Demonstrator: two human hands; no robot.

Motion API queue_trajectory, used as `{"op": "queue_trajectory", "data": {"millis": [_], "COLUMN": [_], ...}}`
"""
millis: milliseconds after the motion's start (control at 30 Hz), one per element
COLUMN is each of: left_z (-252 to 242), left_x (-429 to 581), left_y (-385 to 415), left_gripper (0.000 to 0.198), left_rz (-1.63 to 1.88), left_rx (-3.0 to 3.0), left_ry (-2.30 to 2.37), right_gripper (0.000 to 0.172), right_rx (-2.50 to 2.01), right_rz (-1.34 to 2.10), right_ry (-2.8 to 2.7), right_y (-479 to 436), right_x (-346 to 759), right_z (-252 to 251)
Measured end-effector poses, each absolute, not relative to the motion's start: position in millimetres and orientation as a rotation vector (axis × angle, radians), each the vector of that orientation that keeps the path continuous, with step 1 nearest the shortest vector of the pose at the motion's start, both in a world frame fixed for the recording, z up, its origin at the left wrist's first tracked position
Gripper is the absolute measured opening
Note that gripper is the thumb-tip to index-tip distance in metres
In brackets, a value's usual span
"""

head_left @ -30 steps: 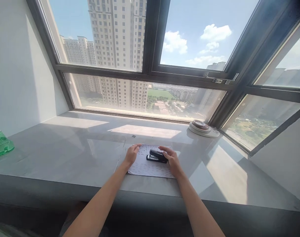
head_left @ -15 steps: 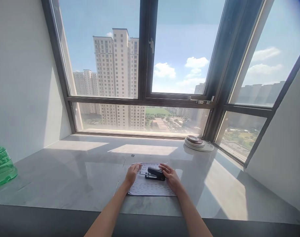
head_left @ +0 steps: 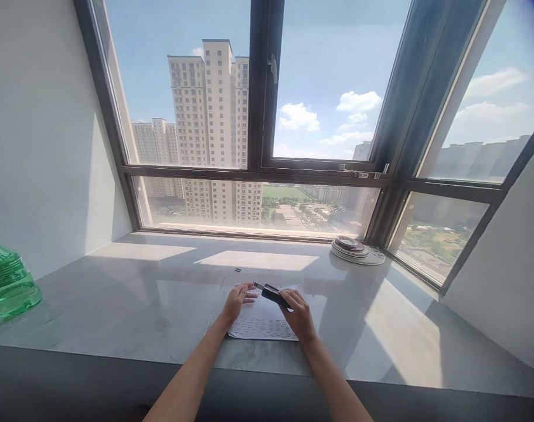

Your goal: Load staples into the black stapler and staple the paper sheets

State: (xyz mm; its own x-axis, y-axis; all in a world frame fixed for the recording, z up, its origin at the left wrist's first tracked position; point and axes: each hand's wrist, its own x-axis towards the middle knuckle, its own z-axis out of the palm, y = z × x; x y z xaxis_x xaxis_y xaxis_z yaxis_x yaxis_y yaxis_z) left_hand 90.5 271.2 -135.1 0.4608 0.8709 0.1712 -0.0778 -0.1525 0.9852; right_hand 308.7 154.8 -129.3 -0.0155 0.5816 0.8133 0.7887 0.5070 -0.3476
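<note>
A black stapler (head_left: 274,295) is raised above the papers, tilted with its front end up to the left. My right hand (head_left: 298,313) is closed around its rear end. A narrow metal part (head_left: 258,285) sticks out of the stapler's front. My left hand (head_left: 237,302) has its fingers apart, with the fingertips at that metal end; whether they touch it I cannot tell. Beneath both hands lies a stack of printed sheets (head_left: 264,329), partly covered by the hands and stapler.
Small staple strips (head_left: 237,270) lie on the grey stone sill (head_left: 161,305) beyond the papers. A green water-filled bottle (head_left: 12,284) stands at the far left. Stacked round plates or mats (head_left: 352,251) sit by the window corner at the back right.
My right hand has lifted the stapler off the papers and tilted its front end upward. My left fingertips have come closer to that front end. The view has shifted slightly.
</note>
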Motion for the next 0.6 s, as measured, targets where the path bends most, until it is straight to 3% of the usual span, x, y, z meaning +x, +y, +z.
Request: {"op": "queue_trajectory", "data": {"millis": [233, 600], "left_z": [-131, -135], "left_x": [83, 83], "left_y": [271, 273], "left_gripper": [0.066, 0.072], "left_rz": [0.89, 0.891], "left_rx": [1.365, 1.349], "left_ry": [0.614, 0.62], "right_gripper": [0.039, 0.043], "right_rx": [-1.107, -1.127], "right_rz": [-0.632, -0.62], "right_ry": [-1.984, -2.013], "right_y": [154, 154], "right_x": [293, 290], "right_z": [-130, -134]}}
